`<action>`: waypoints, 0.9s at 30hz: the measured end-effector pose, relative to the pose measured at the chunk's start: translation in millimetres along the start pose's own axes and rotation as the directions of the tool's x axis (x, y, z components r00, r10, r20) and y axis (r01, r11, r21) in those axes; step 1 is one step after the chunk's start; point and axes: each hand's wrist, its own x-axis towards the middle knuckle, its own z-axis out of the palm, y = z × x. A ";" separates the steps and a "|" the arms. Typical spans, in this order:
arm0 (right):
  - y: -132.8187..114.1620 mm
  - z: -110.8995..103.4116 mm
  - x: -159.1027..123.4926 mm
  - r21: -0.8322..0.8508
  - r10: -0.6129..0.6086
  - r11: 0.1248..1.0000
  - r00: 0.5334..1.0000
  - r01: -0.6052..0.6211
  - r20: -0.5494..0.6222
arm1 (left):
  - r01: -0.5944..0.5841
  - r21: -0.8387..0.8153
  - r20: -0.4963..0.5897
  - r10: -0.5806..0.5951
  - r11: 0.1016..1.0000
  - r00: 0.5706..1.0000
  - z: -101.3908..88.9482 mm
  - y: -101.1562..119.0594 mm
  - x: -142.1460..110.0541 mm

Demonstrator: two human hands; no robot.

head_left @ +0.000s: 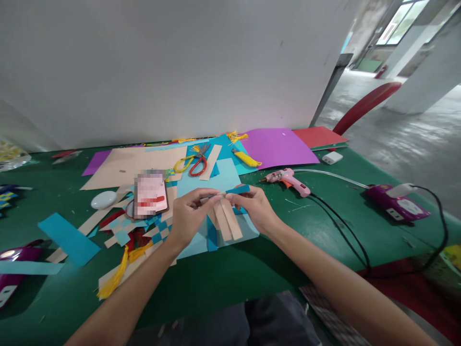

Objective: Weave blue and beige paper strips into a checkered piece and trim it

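Note:
My left hand (196,206) and my right hand (254,206) meet over a light blue sheet (194,240). Between them are beige paper strips (226,221) that hang toward me and a blue paper strip (239,190) that crosses near the top. Both hands pinch this paper piece with thumbs and fingers; the fingers hide how the strips join. A darker blue strip (212,235) lies beneath on the sheet. To the left of my left hand is a phone (151,194), and to the right of my right hand rests a pink glue gun (288,181).
Scissors (198,161) and a yellow utility knife (248,158) lie behind my hands. Woven paper scraps, a yellow tassel (115,281) and a blue strip (68,239) are on the left. A purple power strip (398,204), with cables, stands at right near a white charger (332,157).

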 end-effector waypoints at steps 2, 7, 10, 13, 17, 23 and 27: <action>-0.1 -0.1 0.4 0.019 0.006 1.000 1.000 -0.006 -0.004 | 0.044 -0.051 0.025 -0.043 0.998 0.999 -1.3 -1.6 1.0; -1.2 -1.4 1.9 0.070 0.053 0.996 0.998 -0.050 -0.040 | 0.215 -0.256 0.178 -0.173 0.943 0.969 -3.0 -12.2 4.3; -1.8 -2.4 3.1 0.121 0.078 0.990 0.996 -0.072 -0.052 | 0.291 -0.276 0.255 -0.222 0.916 0.941 -1.2 -19.4 4.6; -1.0 -2.7 4.1 0.166 0.092 0.983 0.994 -0.082 -0.054 | 0.359 -0.266 0.342 -0.261 0.895 0.903 1.4 -22.4 2.8; 0.1 -1.9 4.3 0.225 0.125 0.968 0.991 -0.112 -0.042 | 0.410 -0.272 0.440 -0.266 0.870 0.857 4.8 -18.0 0.5; -0.2 -1.8 3.8 0.267 0.175 0.950 0.984 -0.163 -0.024 | 0.437 -0.307 0.486 -0.256 0.846 0.836 7.3 -10.3 -0.1; 0.5 -2.2 3.7 0.288 0.216 0.936 0.976 -0.204 -0.009 | 0.494 -0.310 0.541 -0.276 0.813 0.794 7.9 -9.2 -2.4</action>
